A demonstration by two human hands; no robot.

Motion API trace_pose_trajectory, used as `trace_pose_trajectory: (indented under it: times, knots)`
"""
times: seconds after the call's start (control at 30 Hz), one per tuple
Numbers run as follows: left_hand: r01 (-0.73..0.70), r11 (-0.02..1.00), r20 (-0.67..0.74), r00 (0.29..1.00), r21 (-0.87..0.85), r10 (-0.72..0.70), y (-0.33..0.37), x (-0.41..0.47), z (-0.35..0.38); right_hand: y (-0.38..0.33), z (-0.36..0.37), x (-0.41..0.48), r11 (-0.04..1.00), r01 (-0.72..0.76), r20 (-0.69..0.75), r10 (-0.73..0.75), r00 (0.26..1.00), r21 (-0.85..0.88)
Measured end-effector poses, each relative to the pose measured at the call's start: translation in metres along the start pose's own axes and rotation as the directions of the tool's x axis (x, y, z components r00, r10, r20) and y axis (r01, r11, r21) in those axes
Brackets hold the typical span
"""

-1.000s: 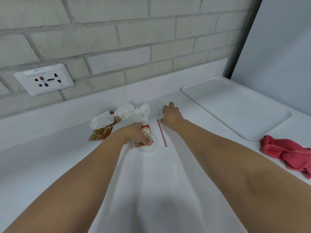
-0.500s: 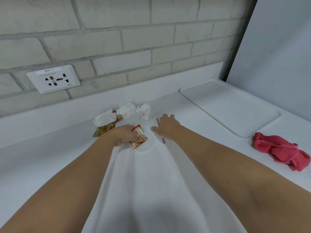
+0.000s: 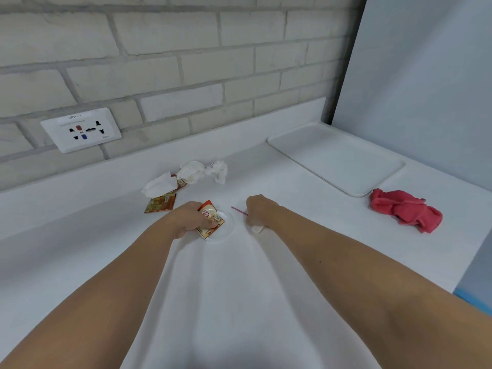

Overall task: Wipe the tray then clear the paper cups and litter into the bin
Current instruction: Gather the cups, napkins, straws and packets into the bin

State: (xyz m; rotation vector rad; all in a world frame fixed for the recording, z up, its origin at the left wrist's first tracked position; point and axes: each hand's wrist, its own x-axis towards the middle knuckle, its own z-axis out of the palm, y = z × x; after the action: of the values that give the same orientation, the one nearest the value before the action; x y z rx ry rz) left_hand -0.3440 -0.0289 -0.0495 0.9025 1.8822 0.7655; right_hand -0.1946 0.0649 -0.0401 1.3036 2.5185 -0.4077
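My left hand [image 3: 190,219] grips a red and cream sachet [image 3: 210,218] that lies over a white round lid [image 3: 226,230] on the counter. My right hand [image 3: 259,211] is curled around a thin red stirrer [image 3: 238,210] and a small white piece of litter [image 3: 257,229]. Crumpled white tissues [image 3: 197,171] and a brown sachet [image 3: 159,203] lie behind my left hand. The white tray [image 3: 335,155] sits at the far right with nothing on it. No paper cup or bin shows.
A pink cloth [image 3: 404,209] lies bunched on the counter in front of the tray. A wall socket [image 3: 80,129] is set in the brick wall at the left. A grey panel [image 3: 426,75] stands behind the tray.
My right hand pulled back from the far counter, closed over the red stirrer and lifted its end. My left hand kept hold of the sachet over the lid.
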Motion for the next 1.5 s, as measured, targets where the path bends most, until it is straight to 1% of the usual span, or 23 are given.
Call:
trace_pose_trajectory:
  times: [0.1, 0.23, 0.43, 0.53, 0.63, 0.77, 0.83, 0.93, 1.0, 1.07, 1.17, 1.2, 1.33, 1.43, 1.5]
  knots:
    - [-0.022, 1.0, -0.012, 1.0, 0.015, 0.022, 0.006, -0.006, 0.01, 0.006, 0.009, -0.02, 1.0, 0.002, -0.044, -0.002, 0.999, 0.014]
    - [-0.051, 0.999, 0.049, 0.998, 0.005, 0.05, 0.015, -0.016, 0.032, 0.023, 0.029, -0.046, 0.997, -0.048, -0.153, 0.056, 0.987, 0.054]
    - [-0.16, 0.986, 0.098, 0.983, 0.037, 0.156, 0.044, -0.048, 0.077, 0.084, 0.027, -0.096, 0.974, -0.069, -0.095, 0.091, 0.991, 0.213]
    - [-0.239, 0.968, 0.102, 0.967, 0.069, 0.232, 0.067, -0.066, 0.107, 0.119, 0.016, -0.123, 0.956, -0.034, -0.156, 0.082, 0.984, 0.29]
    - [-0.323, 0.942, 0.104, 0.944, 0.088, 0.313, 0.093, -0.086, 0.149, 0.158, 0.007, -0.158, 0.899, 0.004, -0.236, 0.111, 0.965, 0.438]
    - [-0.432, 0.892, 0.14, 0.899, 0.131, 0.415, 0.126, -0.117, 0.221, 0.214, 0.009, -0.206, 0.842, 0.017, -0.306, 0.177, 0.936, 0.539]
    - [-0.477, 0.859, 0.21, 0.873, 0.188, 0.439, 0.136, -0.137, 0.272, 0.251, 0.021, -0.233, 0.817, 0.005, -0.321, 0.221, 0.921, 0.576]
    - [-0.54, 0.776, 0.269, 0.84, 0.326, 0.471, 0.128, -0.153, 0.319, 0.283, 0.044, -0.251, 0.769, -0.012, -0.323, 0.283, 0.903, 0.639]
    - [-0.569, 0.718, 0.305, 0.822, 0.401, 0.481, 0.119, -0.158, 0.352, 0.303, 0.064, -0.263, 0.721, -0.037, -0.306, 0.34, 0.889, 0.692]
    - [-0.581, 0.679, 0.343, 0.813, 0.448, 0.47, 0.106, -0.159, 0.382, 0.32, 0.089, -0.27, 0.701, -0.102, -0.249, 0.38, 0.891, 0.706]
    - [-0.563, 0.56, 0.363, 0.824, 0.608, 0.434, 0.084, -0.152, 0.419, 0.333, 0.131, -0.275, 0.68, -0.204, -0.128, 0.404, 0.906, 0.704]
    - [-0.539, 0.536, 0.359, 0.839, 0.65, 0.408, 0.077, -0.148, 0.429, 0.336, 0.146, -0.275, 0.666, -0.224, -0.097, 0.409, 0.907, 0.712]
    - [-0.404, 0.548, 0.31, 0.915, 0.733, 0.259, 0.051, -0.132, 0.453, 0.34, 0.196, -0.275, 0.605, -0.313, 0.039, 0.421, 0.906, 0.733]
    - [-0.339, 0.558, 0.261, 0.941, 0.758, 0.216, 0.038, -0.122, 0.46, 0.339, 0.221, -0.272, 0.629, -0.371, 0.105, 0.418, 0.902, 0.683]
    - [-0.301, 0.592, 0.235, 0.954, 0.748, 0.188, 0.028, -0.114, 0.463, 0.339, 0.232, -0.269, 0.626, -0.394, 0.14, 0.416, 0.899, 0.673]
